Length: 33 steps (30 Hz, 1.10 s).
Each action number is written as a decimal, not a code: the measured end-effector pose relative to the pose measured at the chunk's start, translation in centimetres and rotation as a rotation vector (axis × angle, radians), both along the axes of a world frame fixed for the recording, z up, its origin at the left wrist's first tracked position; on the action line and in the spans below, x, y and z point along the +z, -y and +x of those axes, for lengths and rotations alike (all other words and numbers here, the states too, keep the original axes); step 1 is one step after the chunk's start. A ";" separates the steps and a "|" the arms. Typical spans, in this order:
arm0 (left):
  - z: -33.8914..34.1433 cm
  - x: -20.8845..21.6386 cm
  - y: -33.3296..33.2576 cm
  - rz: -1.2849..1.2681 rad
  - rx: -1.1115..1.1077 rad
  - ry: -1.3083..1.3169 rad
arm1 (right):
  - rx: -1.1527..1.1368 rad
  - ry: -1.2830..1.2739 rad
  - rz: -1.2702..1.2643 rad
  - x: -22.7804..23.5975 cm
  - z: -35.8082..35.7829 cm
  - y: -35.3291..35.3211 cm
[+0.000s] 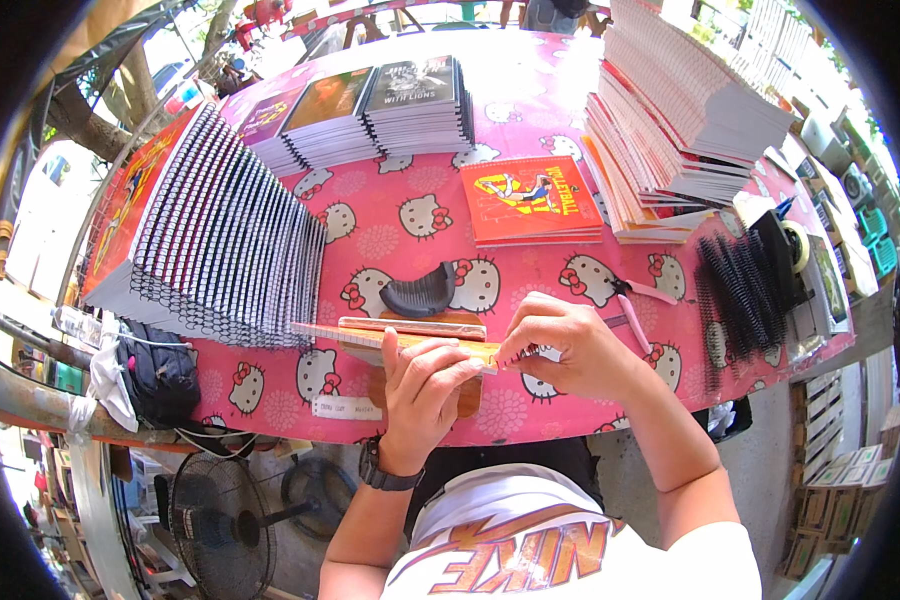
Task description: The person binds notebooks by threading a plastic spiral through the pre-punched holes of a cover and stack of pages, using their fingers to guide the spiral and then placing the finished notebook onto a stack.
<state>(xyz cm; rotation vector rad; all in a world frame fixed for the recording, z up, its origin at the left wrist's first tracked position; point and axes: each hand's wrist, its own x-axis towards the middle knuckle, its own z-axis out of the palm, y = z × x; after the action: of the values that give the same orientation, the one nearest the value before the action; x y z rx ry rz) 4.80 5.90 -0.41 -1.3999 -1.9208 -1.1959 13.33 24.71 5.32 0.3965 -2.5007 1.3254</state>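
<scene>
Near the front of the table, a thin notebook (pixel 360 338) with an orange-yellow cover edge is held nearly edge-on. My left hand (pixel 425 385) grips it, thumb and fingers over its near side. At its right end, my right hand (pixel 560 345) is closed in a pinch; a small bit of what looks like coil shows by the fingertips, mostly hidden. Beneath the notebook lies a brown wooden board (pixel 468 395). Just beyond it sits a dark curved comb-like piece (pixel 418 292). Pink-handled pliers (pixel 630 305) rest to the right of my right hand.
A tall stack of spiral-bound notebooks (pixel 220 230) stands at left, with shorter stacks (pixel 415 105) behind. Orange notebooks (pixel 532 200) lie mid-table. Tall unbound stacks (pixel 660 120) lean at far right, near black plastic coils (pixel 740 300) and a tape roll (pixel 796 245).
</scene>
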 end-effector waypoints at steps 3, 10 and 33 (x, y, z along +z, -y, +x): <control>-0.3 0.5 -0.2 0.005 -0.007 0.027 | 0.063 -0.024 0.050 -0.1 0.3 -0.3; -0.7 2.9 -1.0 -0.078 -0.006 0.069 | -0.123 0.058 0.042 0.3 0.8 1.1; -0.6 2.9 -2.4 -0.208 -0.020 0.111 | 1.204 -0.537 -0.934 9.3 2.1 10.1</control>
<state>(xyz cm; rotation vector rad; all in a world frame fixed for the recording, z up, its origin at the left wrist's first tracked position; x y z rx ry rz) 4.23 8.26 2.51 -1.4876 -2.1656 -1.1302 15.45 14.56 14.67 1.7948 -0.8756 2.1160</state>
